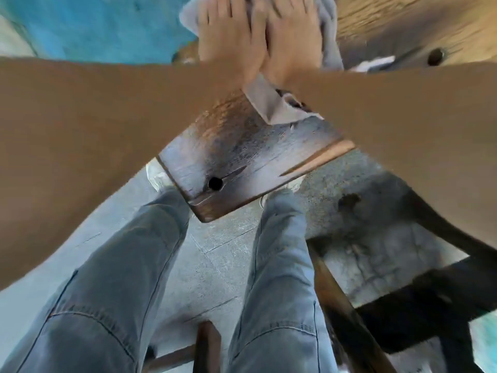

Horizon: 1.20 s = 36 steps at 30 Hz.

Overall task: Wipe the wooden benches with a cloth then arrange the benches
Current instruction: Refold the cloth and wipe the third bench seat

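A dark, worn wooden bench (pixel 236 162) with a round hole near its end runs from between my legs up toward the top of the head view. Both hands press side by side on a grey cloth (pixel 269 103) lying on the bench top. My left hand (pixel 228 36) lies flat with fingers spread, and my right hand (pixel 293 36) lies flat right beside it. The cloth sticks out beyond the fingers at the top and folds out under my wrists. The picture is blurred from motion.
A second, lighter wooden bench (pixel 419 25) with a hole lies at the upper right. Dark bench legs (pixel 347 305) and rails cross the lower right. My jeans-clad legs (pixel 113 292) straddle the bench on grey paved floor (pixel 212 265). A turquoise surface (pixel 102 25) fills the upper left.
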### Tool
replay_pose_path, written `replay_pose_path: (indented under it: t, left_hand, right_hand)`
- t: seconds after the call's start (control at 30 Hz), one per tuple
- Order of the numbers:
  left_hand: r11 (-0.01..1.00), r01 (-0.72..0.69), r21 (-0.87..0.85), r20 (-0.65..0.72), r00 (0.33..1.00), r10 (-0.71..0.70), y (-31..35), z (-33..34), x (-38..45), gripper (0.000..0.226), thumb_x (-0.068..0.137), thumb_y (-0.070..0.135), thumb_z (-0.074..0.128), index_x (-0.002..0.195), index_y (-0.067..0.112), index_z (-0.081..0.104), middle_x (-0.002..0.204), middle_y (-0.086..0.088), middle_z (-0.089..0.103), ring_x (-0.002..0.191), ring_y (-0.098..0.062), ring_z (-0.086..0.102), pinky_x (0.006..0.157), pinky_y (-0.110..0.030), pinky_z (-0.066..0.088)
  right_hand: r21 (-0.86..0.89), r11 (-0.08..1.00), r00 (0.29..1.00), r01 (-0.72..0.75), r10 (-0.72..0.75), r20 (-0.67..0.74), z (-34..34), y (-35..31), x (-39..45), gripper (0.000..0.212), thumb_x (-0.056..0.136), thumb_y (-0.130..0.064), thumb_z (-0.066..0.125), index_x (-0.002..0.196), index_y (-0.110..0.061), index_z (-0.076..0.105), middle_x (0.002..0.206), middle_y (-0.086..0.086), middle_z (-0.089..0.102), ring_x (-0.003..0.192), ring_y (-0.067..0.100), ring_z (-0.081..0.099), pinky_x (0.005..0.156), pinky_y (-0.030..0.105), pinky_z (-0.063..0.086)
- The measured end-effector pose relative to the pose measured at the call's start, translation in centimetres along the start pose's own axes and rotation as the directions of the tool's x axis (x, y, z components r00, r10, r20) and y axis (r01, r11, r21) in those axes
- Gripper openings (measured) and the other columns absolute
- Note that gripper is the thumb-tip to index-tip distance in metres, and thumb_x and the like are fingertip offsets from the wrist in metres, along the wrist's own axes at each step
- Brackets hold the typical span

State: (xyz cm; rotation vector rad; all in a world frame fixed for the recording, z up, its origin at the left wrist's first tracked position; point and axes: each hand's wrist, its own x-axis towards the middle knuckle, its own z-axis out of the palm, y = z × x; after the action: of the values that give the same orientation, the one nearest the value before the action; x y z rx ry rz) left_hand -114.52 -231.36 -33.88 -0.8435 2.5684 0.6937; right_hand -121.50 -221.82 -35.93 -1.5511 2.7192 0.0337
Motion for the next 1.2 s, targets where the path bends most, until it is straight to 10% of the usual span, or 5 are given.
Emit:
replay_pose_path:
  t: [0.27,0.47,0.7,0.93,1.2]
  left_hand:
    - [0.98,-0.199,0.014,0.062,0.978,0.198,0.2,5.3,-10.9,0.065,0.102,0.037,0.015,0.16,0.008,0.008,0.168,-0.009,0.003,0.156,-0.023,-0.001,0.127,-0.042,0.006]
    - [0.98,-0.141,0.142,0.205,0.973,0.11,-6.5,8.5,-21.9,0.066,0.104,0.038,0.008,0.157,-0.002,0.011,0.167,-0.013,-0.002,0.155,-0.032,0.006,0.127,-0.043,0.006]
    - [1.0,-0.001,0.025,-0.051,0.999,0.002,5.8,9.7,-11.4,0.082,0.101,0.051,0.01,0.153,-0.011,0.002,0.162,-0.033,-0.002,0.152,-0.046,-0.002,0.124,-0.057,0.004]
    - [0.935,-0.277,0.222,-0.148,0.938,0.313,19.6,7.6,6.7,0.077,0.1,0.049,0.012,0.156,-0.003,0.014,0.165,-0.021,0.012,0.155,-0.033,0.01,0.127,-0.044,0.005]
    - [0.759,-0.58,0.297,0.002,0.795,0.606,17.8,6.2,6.7,0.061,0.103,0.034,0.01,0.16,0.012,0.013,0.168,-0.006,0.011,0.156,-0.023,0.007,0.127,-0.041,0.007]
  right_hand:
    - [0.27,0.686,0.737,-0.676,0.618,0.273,-0.2,-7.8,-12.4,0.062,0.101,-0.031,0.022,0.161,-0.022,0.009,0.169,0.0,0.007,0.156,0.018,0.007,0.126,0.037,0.008]
    - [0.383,0.81,0.876,-0.444,0.303,0.375,-0.9,-14.7,-21.1,0.061,0.099,-0.037,0.04,0.158,-0.032,0.027,0.168,-0.007,0.017,0.156,0.014,0.008,0.121,0.037,0.018]
    - [0.409,0.901,0.952,0.147,-0.241,0.189,1.6,4.4,-14.4,0.073,0.094,-0.042,0.047,0.16,-0.022,0.023,0.167,-0.003,0.021,0.156,0.017,0.014,0.125,0.039,0.014]
    - [0.164,0.944,0.956,-0.287,0.272,0.111,1.7,21.9,-7.6,0.062,0.102,-0.041,0.028,0.161,-0.025,0.019,0.168,-0.003,0.018,0.156,0.017,0.015,0.124,0.034,0.009]
    - [0.139,0.525,0.542,-0.84,0.828,0.145,1.1,15.0,-7.6,0.059,0.104,-0.039,0.017,0.162,-0.029,0.01,0.17,0.001,0.007,0.157,0.021,0.006,0.126,0.037,0.008]
